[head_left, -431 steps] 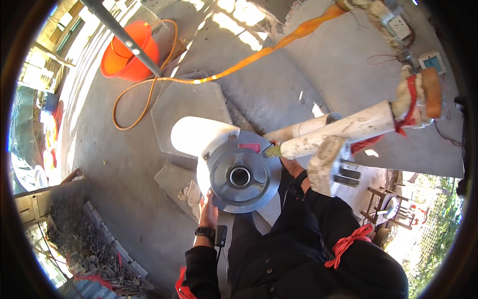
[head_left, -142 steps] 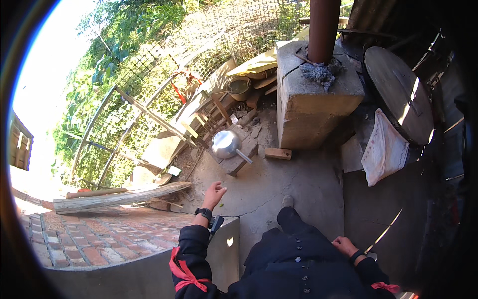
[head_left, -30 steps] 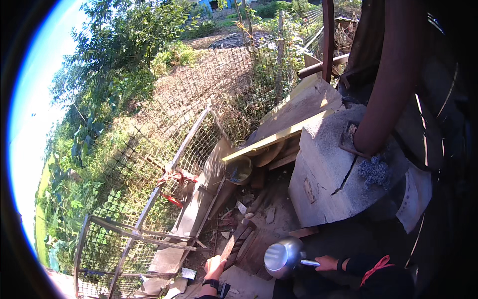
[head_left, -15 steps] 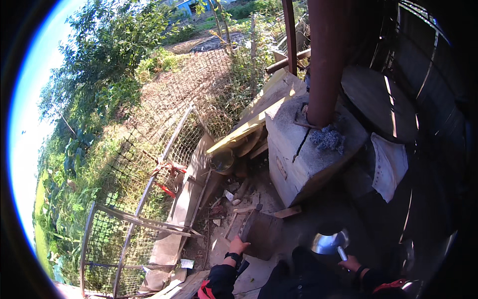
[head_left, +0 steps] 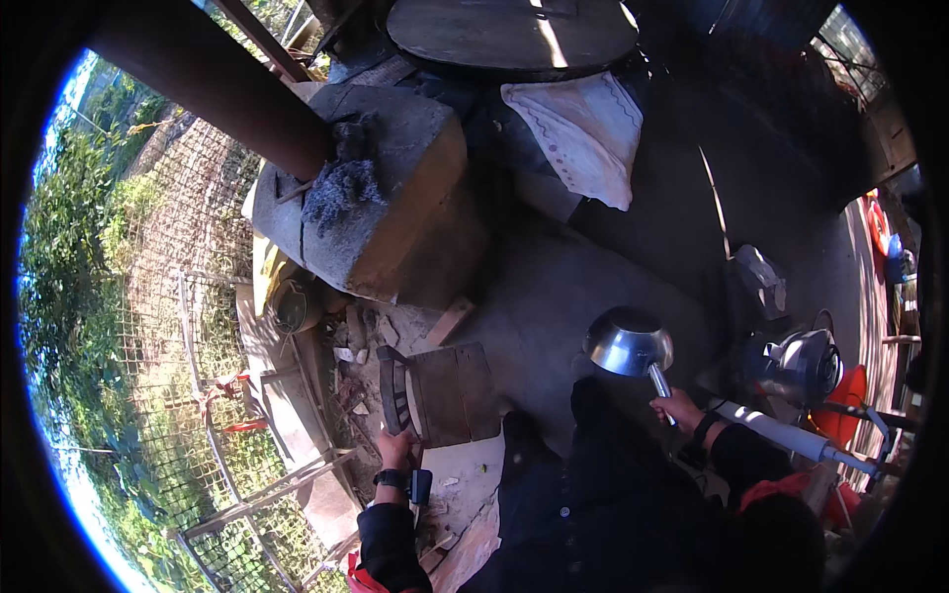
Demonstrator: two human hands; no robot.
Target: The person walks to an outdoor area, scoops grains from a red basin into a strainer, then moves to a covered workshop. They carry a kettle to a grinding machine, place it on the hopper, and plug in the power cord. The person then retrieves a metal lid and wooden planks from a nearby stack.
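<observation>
My left hand (head_left: 397,447) is closed on the slatted back edge of a small, low wooden chair (head_left: 455,393). The chair's dark plank seat faces up, close to my legs. In my right hand (head_left: 677,407) is the straight handle of a shiny metal dipper (head_left: 629,342), its round bowl held out in front of me above the dark floor. A dark watch (head_left: 393,478) sits on my left wrist.
Ahead stands a concrete block stove (head_left: 395,168) with a thick brown pipe (head_left: 227,94) and a grey scrubber heap. A round lid (head_left: 514,35) and pale cloth (head_left: 588,133) lie beyond. At right are a kettle (head_left: 803,366) and grey pipe (head_left: 771,427); wire fencing (head_left: 178,326) lines the left.
The view has swung right, bringing the kettle and grey pipe into sight. The chair's slatted back shows more fully now. My hands keep hold of the chair and the dipper.
</observation>
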